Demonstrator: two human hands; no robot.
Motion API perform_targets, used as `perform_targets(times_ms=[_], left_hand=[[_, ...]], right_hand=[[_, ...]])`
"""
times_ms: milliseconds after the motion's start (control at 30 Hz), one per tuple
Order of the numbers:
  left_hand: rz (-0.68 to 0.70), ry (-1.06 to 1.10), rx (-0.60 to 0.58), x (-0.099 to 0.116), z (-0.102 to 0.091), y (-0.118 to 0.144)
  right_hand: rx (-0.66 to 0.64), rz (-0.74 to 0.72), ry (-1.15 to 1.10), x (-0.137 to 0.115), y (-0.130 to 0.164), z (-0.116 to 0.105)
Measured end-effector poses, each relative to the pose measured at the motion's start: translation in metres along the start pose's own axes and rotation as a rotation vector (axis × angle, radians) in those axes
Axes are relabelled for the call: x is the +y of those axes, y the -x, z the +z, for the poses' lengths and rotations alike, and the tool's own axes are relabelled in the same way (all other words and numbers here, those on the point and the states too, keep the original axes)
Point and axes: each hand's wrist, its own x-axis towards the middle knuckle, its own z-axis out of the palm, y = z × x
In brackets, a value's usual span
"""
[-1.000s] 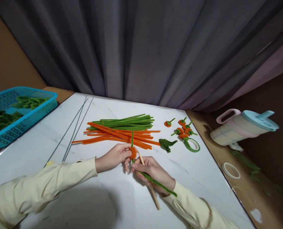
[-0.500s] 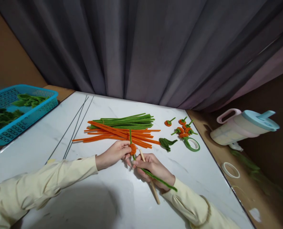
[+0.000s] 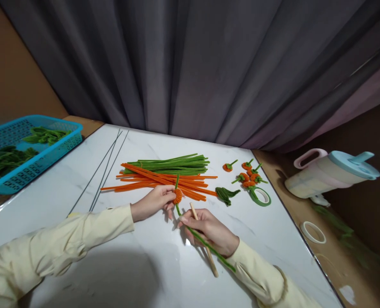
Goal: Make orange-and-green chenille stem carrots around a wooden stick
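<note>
The left hand (image 3: 154,202) is stretched in from the left, its cream sleeve lying along the table (image 3: 138,265), and its fingertips are pinched together on a small orange coil (image 3: 177,196) of fuzzy pipe cleaner. The right hand (image 3: 209,231) is laid palm-down just beside it toward the near edge, fingers curled shut around a plain wooden stick (image 3: 204,241) and a green pipe cleaner (image 3: 205,244); the stick is slanted, its upper tip poking out past the knuckles and its lower end resting near the wrist. The green stem is run from above the coil, through it and down under the right palm, so the coil is held just beyond the right fingertips, near the middle of the white marbled tabletop.

Behind the hands, toward the far edge, a loose bundle of straight orange pipe cleaners (image 3: 157,182) is laid across a bundle of green ones (image 3: 173,163). Several small finished orange coils (image 3: 245,174) with green stalks are gathered near the right edge, beside a ring of green tape (image 3: 259,196). Thin dark wires (image 3: 103,173) are laid toward the left edge, where a blue plastic basket (image 3: 42,158) with a perforated wall is seen
</note>
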Motion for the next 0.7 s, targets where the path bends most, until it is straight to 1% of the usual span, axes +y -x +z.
perform_targets(times_ms=[133, 267, 400, 433, 533, 633, 700], left_hand=[[0.036, -0.028, -0.040, 0.000, -0.003, 0.001], [0.053, -0.079, -0.058, 0.000, -0.003, 0.003], [0.034, -0.020, -0.083, 0.004, -0.002, 0.004], [0.025, 0.012, -0.089, 0.005, -0.002, 0.004], [-0.012, 0.096, -0.131, 0.009, -0.004, 0.003], [-0.047, 0.096, -0.180, 0.012, -0.006, 0.003], [-0.046, 0.072, -0.199, 0.013, -0.006, 0.003]], right_hand=[[-0.047, -0.028, -0.028, 0.000, -0.002, -0.003], [-0.110, -0.003, -0.020, 0.000, -0.001, -0.005], [-0.164, 0.027, -0.069, 0.000, -0.002, -0.008], [-0.156, 0.030, -0.089, 0.000, -0.003, -0.008], [-0.073, -0.011, -0.177, -0.001, -0.007, -0.008], [-0.013, -0.068, -0.258, 0.000, -0.010, -0.006], [0.013, -0.113, -0.296, 0.002, -0.011, -0.004]])
